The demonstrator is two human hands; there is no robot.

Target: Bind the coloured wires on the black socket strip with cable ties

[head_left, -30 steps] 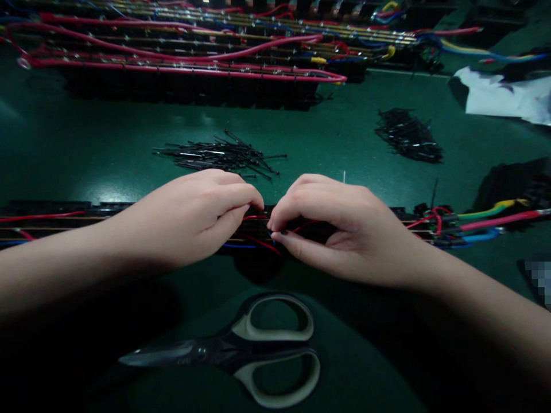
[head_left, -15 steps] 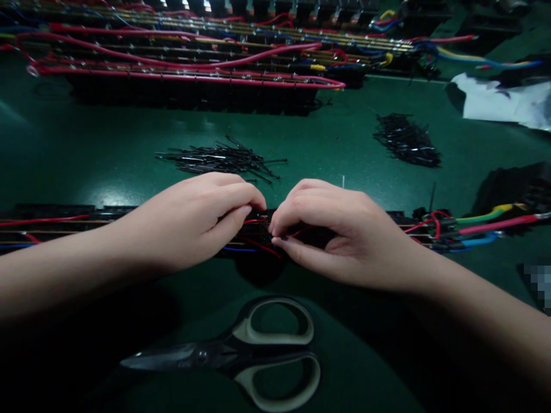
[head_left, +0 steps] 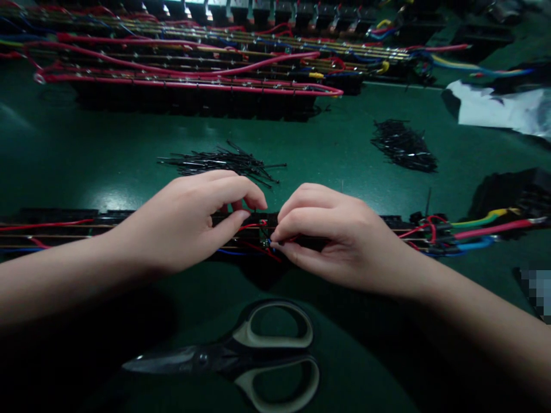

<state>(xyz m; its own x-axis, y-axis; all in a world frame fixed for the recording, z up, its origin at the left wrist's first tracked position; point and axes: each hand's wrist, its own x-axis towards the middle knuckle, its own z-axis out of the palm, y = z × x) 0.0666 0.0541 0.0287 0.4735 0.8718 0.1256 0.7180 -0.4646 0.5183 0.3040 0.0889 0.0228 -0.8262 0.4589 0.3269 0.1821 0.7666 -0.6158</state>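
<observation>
A long black wired strip (head_left: 60, 215) lies across the table under both hands, with red and blue wires and thin brass-coloured rods along it. My left hand (head_left: 202, 221) is over its middle, thumb and index finger apart, nothing visible between them. Just to the right, my right hand (head_left: 331, 229) pinches at the strip with thumb and fingertips; whatever is in that pinch is too small and dark to name. Between the hands a small green part (head_left: 263, 232) of the strip shows. Behind the left hand is a pile of black cable ties (head_left: 232, 159).
Scissors (head_left: 224, 353) with black and pale handles lie in front of the strip, blades leftward. A second cable tie pile (head_left: 404, 146) sits at back right, near a white plastic bag (head_left: 491, 106). Larger wired assemblies (head_left: 193, 63) with thick red cables line the back.
My left thumb and index finger have parted, and the left hand is more open. The right hand still pinches at the strip, with more of the green part showing. The view has shifted slightly.
</observation>
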